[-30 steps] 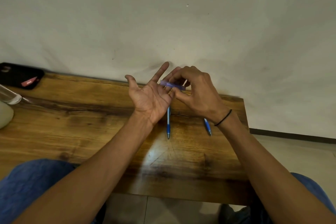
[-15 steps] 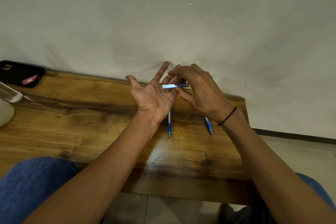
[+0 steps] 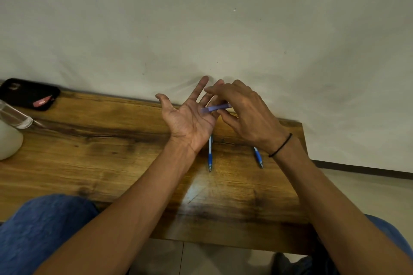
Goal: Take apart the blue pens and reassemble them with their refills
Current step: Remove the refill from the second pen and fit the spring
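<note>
Shifted slightly: barrel (image 3: 215, 108) tilted, pinched by right hand (image 3: 248, 116) over flat, spread left hand (image 3: 190, 118); two pens (image 3: 210, 156) on tabletop (image 3: 111, 152), seemingly untouched.

Barrel (image 3: 215, 108): translucent blue-violet. Two pens (image 3: 210, 156) (image 3: 258, 156): blue grips, clear upper bodies, silver tips. Table (image 3: 111, 152): honey-brown wood, dark streaked grain. Case (image 3: 26, 92) at far left corner: black, red tag. Wristband (image 3: 282, 146): black. Trousers (image 3: 44, 230): blue. Wall (image 3: 201, 18): off-white.
</note>
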The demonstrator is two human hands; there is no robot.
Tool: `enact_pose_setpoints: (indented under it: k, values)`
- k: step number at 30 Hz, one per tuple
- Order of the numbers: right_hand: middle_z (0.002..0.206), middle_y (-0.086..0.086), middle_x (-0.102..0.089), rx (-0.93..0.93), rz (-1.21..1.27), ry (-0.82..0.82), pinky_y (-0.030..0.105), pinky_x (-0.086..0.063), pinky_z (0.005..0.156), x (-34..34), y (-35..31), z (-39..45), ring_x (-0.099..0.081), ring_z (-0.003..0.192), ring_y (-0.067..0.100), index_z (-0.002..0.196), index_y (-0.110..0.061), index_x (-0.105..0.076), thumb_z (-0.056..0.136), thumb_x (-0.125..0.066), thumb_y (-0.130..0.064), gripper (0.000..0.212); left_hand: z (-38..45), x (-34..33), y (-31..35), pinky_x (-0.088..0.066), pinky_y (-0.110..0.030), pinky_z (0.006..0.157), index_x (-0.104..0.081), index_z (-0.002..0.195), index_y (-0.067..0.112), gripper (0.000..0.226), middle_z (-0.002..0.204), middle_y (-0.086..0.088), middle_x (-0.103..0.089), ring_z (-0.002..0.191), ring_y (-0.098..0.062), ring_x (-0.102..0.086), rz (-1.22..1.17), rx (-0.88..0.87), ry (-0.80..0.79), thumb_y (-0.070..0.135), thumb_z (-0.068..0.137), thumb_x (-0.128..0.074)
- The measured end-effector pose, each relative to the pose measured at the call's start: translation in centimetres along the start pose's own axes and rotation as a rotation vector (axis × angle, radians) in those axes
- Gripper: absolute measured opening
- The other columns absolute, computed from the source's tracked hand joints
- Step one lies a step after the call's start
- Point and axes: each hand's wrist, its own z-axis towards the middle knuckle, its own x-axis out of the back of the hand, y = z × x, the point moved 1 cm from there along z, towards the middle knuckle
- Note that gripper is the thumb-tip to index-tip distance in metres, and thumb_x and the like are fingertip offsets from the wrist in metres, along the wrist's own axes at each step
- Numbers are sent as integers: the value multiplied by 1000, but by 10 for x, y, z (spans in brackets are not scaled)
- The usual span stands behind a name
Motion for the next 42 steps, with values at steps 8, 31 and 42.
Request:
enact_pose_setpoints:
  k: [8, 31, 42]
  values:
    - [107, 3, -66, 59, -55, -17, 49, -51, 77, 1, 2, 0, -56, 97, 23, 107, -13, -74, 92, -69, -3, 19, -1, -1, 3, -49, -48, 102, -50, 153, 5, 117, 146, -33, -57, 127, -42, -61, 45, -27, 16, 95, 86, -15]
    - [108, 8, -67, 78, -130, -16, 42, -44, 79, 0, -8, -2, -57, 100, 27, 116, -11, -74, 94, -67, -3, 24, -5, -5, 5, -46, -51, 110, -48, 154, 5, 117, 147, -33, -57, 139, -43, -55, 29, -23, 13, 94, 86, -15]
    - [111, 7, -67, 63, -143, -13, 47, -45, 86, -1, -7, -2, -59, 101, 28, 107, -12, -73, 94, -64, -3, 17, -2, -4, 6, -39, -56, 119, -48, 154, 5, 118, 146, -32, -58, 145, -45, -49, -13, -10, -42, 95, 86, -15]
